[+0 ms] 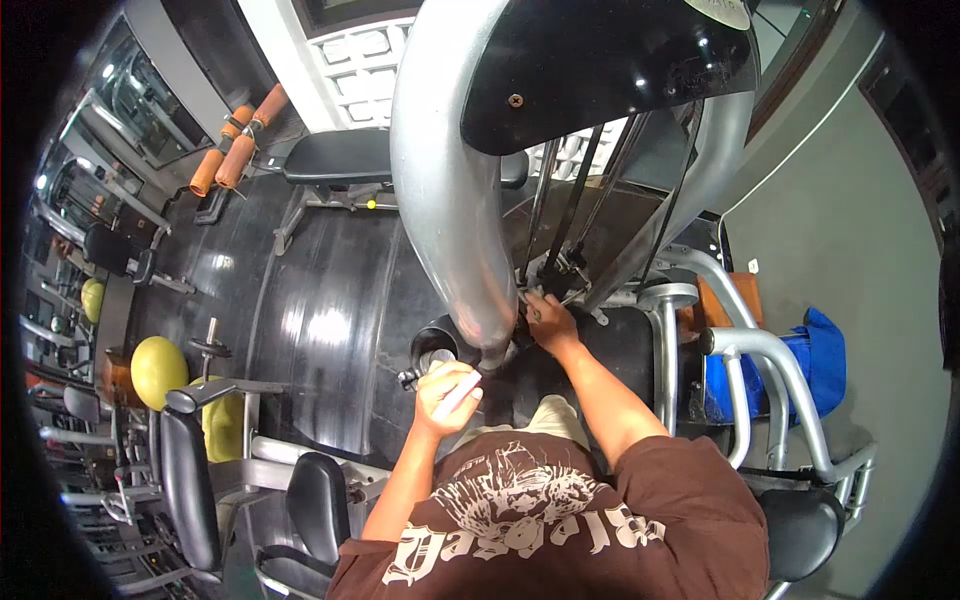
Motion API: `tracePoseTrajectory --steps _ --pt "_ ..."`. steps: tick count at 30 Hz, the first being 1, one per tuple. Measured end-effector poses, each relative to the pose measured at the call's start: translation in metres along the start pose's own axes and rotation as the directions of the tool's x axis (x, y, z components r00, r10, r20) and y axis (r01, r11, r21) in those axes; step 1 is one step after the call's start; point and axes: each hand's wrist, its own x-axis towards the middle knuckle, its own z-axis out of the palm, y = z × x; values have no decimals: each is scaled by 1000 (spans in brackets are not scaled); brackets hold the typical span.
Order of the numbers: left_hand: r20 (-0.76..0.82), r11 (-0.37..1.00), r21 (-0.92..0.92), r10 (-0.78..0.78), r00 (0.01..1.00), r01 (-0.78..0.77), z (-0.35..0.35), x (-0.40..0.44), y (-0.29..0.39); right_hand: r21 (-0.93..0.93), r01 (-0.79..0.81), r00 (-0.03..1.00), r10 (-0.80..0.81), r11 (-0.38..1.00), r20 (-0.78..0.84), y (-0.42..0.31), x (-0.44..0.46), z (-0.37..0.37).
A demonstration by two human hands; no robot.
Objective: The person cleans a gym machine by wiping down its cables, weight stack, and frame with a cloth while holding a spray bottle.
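Observation:
My left hand is closed, with a pale, whitish thing showing at its fingers that I cannot make out. Just beyond it is a black round part beside the thick silver tube of an exercise machine. My right hand reaches to the other side of that tube, low by the weight-stack rods. Its fingers are curled against the machine, and what they hold, if anything, is hidden. A black padded seat lies beside my right forearm.
A large black cover overhangs the hands. Silver bars and a blue bag-like thing stand at right. At left are a yellow ball, black pads and a bench with orange rollers.

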Motion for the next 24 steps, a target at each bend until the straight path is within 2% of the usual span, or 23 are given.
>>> tracePoseTrajectory --steps 5,8,11,14,17,20,23,24 --pt "-2 1000 6 13 1000 -13 1 1 0 -221 -45 979 87 974 186 30 -9 38" --pt "6 999 19 30 1000 -31 1 0 0 -213 -76 963 127 974 238 14 -26 6" --pt "-6 999 3 35 999 -35 1 1 0 -155 -46 970 80 987 227 25 -47 -3" --pt "-11 999 -7 35 999 -35 1 0 -2 -235 -67 946 137 970 294 24 -62 -11" --pt "-10 998 -5 55 998 -55 1 -1 -4 -229 -56 933 133 972 335 36 -74 -9" --pt "3 999 -7 36 999 -36 0 1 0 -131 -56 967 87 990 241 39 -73 -11" --pt "4 1000 -5 22 1000 -22 1 0 -1 2 -16 1000 16 1000 24 24 -51 -12" --pt "4 1000 -4 24 1000 -24 1 0 -2 -4 40 994 -41 999 -106 22 -41 -4"
